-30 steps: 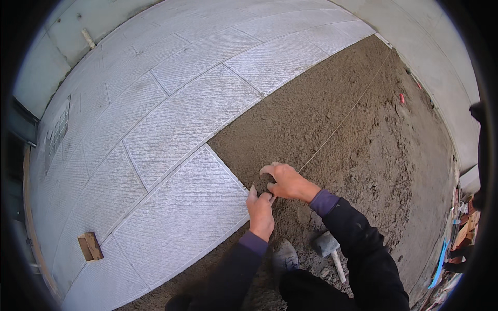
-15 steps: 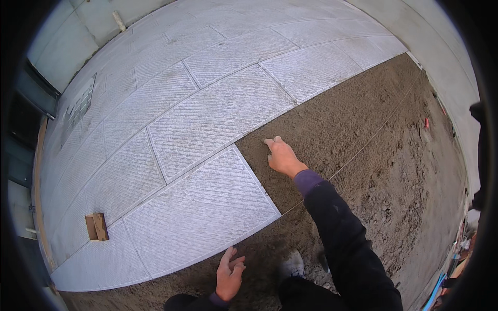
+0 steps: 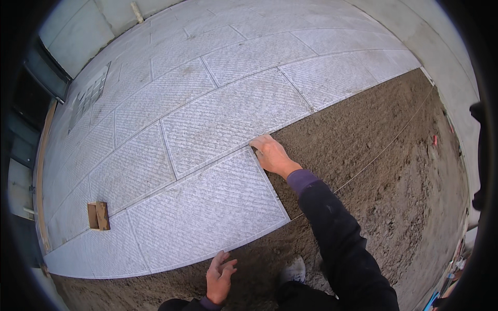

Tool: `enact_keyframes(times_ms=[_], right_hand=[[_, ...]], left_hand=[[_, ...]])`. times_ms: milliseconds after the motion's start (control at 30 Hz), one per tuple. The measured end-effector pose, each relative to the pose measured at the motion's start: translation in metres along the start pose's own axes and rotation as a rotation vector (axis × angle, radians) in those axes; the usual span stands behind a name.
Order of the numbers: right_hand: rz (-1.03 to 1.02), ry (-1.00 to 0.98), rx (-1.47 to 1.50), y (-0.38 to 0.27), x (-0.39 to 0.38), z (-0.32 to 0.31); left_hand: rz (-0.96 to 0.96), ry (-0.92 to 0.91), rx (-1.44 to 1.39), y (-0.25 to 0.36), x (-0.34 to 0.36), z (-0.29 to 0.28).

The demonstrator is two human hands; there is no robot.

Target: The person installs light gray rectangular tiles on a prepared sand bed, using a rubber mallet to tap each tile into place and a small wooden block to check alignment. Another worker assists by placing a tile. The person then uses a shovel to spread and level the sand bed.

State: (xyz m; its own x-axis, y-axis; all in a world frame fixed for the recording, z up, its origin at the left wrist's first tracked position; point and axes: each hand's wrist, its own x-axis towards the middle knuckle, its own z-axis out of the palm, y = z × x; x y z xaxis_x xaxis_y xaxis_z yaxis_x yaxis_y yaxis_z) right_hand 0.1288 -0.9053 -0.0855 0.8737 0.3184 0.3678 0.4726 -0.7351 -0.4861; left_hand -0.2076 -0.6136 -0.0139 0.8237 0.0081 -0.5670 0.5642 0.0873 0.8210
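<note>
A pale grey grooved paving slab (image 3: 207, 212) lies in front of me, its right and near edges bordering brown bedding mortar (image 3: 353, 140). My right hand (image 3: 272, 157) is at the slab's far right corner, where it meets the slab row behind. Its fingers are bent together and point down at the joint; whatever may be between them is hidden. Just off the slab's near edge, my left hand (image 3: 219, 280) hovers above the mortar with its fingers apart and nothing in it. A taut string line (image 3: 376, 156) runs from near the slab's right corner across the mortar.
A small open cardboard box (image 3: 98, 215) sits on the slabs at the left. Several rows of laid slabs (image 3: 233, 101) stretch back to the wall. My shoe (image 3: 294, 270) stands in the mortar. Towards the right wall lies a small red object (image 3: 435, 140).
My right hand has moved left, from over the mortar to the slab's far corner. My left hand has shifted slightly left and down. The whole view has tilted a little.
</note>
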Motion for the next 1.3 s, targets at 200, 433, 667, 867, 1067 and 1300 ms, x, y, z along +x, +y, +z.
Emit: enact_keyframes(times_ms=[200, 433, 667, 867, 1067, 1300], right_hand=[[0.212, 0.09, -0.196, -0.019, 0.004, 0.02], [0.274, 0.37, -0.262, -0.02, -0.046, -0.037], [0.856, 0.359, 0.351, -0.039, -0.312, -0.188], [1.047, 0.19, 0.934, -0.124, -0.312, -0.198], [0.663, 0.136, 1.314, -0.074, -0.094, -0.081], [0.746, 0.128, 1.299, -0.037, 0.01, -0.005]], left_hand=[[-0.041, -0.018, 0.0, 0.002, 0.0, 0.005], [-0.063, -0.009, 0.026, 0.017, -0.007, 0.002], [-0.208, -0.342, 0.369, 0.029, -0.045, -0.009], [-0.131, -0.51, 0.402, 0.008, -0.046, -0.011], [-0.169, -0.342, 0.189, -0.006, -0.037, -0.02], [-0.202, -0.162, 0.049, -0.009, -0.041, -0.05]])
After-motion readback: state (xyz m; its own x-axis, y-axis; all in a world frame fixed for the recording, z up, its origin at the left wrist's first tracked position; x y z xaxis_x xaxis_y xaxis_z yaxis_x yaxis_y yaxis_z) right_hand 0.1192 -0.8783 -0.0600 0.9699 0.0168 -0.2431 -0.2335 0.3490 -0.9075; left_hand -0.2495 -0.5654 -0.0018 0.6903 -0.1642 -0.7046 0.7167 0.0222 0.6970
